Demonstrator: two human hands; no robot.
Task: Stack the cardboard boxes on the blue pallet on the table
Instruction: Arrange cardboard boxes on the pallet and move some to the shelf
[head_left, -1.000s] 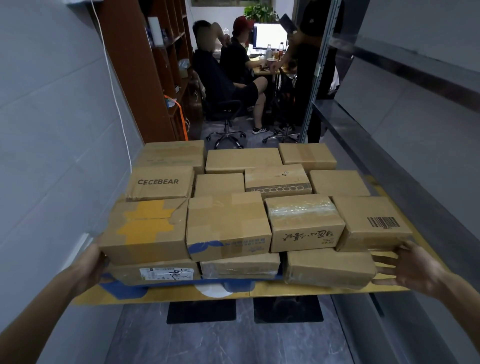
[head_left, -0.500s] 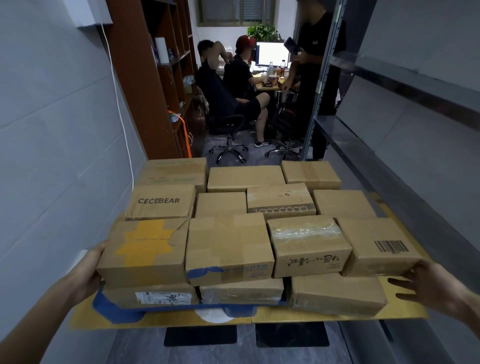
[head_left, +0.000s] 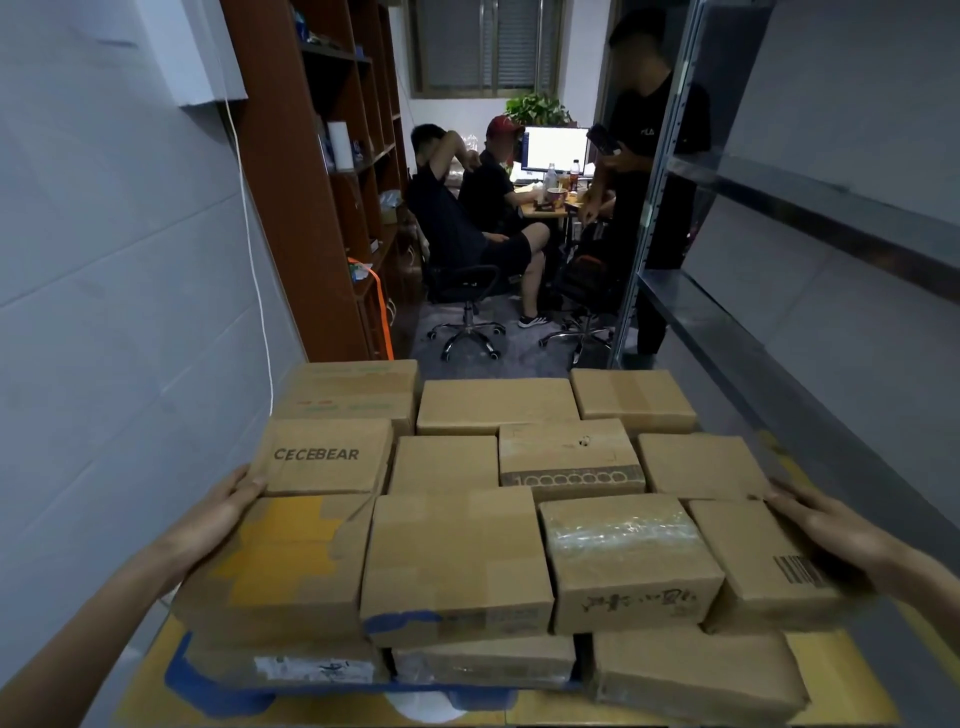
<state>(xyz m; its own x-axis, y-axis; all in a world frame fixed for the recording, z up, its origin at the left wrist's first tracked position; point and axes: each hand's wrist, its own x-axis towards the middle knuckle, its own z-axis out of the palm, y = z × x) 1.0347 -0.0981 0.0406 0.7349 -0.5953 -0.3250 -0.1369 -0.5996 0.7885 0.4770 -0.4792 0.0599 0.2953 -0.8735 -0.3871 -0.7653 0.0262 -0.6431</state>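
Observation:
Several cardboard boxes are stacked in two layers on the blue pallet (head_left: 208, 691), which lies on a yellow table (head_left: 857, 665). My left hand (head_left: 223, 512) rests flat against the left side of the stack, at the corner where the CECEBEAR box (head_left: 327, 457) meets the yellow-taped box (head_left: 280, 566). My right hand (head_left: 826, 525) lies on the right side, fingers spread over the top of the barcode box (head_left: 763, 561). Neither hand grips a box.
A grey wall runs close on the left, and a metal shelving rack (head_left: 727, 291) on the right. Beyond the stack stands a brown bookshelf (head_left: 311, 182). Two people sit on office chairs at a desk with a monitor (head_left: 556, 148); a third person (head_left: 649, 171) stands.
Both hands have moved up from the lower sides of the stack to its upper layer. My view has come closer and tilted upward.

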